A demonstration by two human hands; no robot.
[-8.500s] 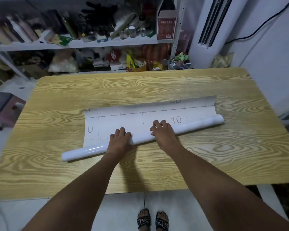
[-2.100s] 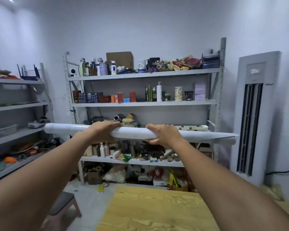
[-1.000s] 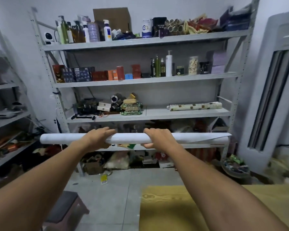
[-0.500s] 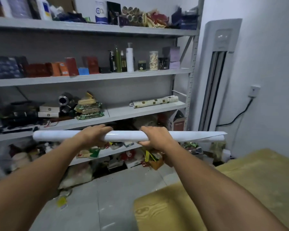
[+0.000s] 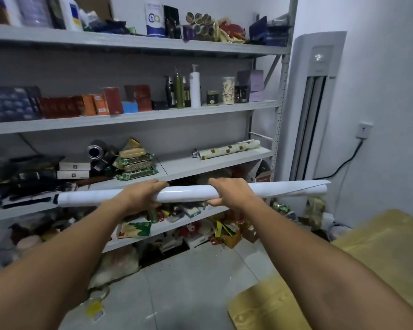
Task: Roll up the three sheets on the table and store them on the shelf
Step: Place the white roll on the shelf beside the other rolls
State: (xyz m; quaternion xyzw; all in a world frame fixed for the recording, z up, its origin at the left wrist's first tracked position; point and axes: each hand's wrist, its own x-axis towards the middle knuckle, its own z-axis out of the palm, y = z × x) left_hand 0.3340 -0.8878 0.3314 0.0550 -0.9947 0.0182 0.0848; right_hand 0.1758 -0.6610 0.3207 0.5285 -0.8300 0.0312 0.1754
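Observation:
I hold a long white rolled sheet [image 5: 184, 196] level in front of me, in the air before the grey metal shelf [image 5: 215, 160]. My left hand [image 5: 138, 196] grips it left of its middle and my right hand [image 5: 231, 192] grips it right of its middle. The roll's right end has a loose pointed flap. A patterned rolled sheet [image 5: 227, 149] lies at the back right of the third shelf board, with bare board in front of it. The wooden table [image 5: 358, 258] shows only as a corner at the lower right.
Boxes, bottles and tins crowd the upper shelf boards. Stacked packets [image 5: 135, 163] and small boxes fill the left of the third board. A tall white air conditioner [image 5: 312, 103] stands right of the shelf. Clutter fills the lower boards above the grey tiled floor.
Since the sheet was being rolled on the table, both hands have lifted the finished roll and carried it to the shelf. In the last second the shelf has come nearer and the table has dropped away right.

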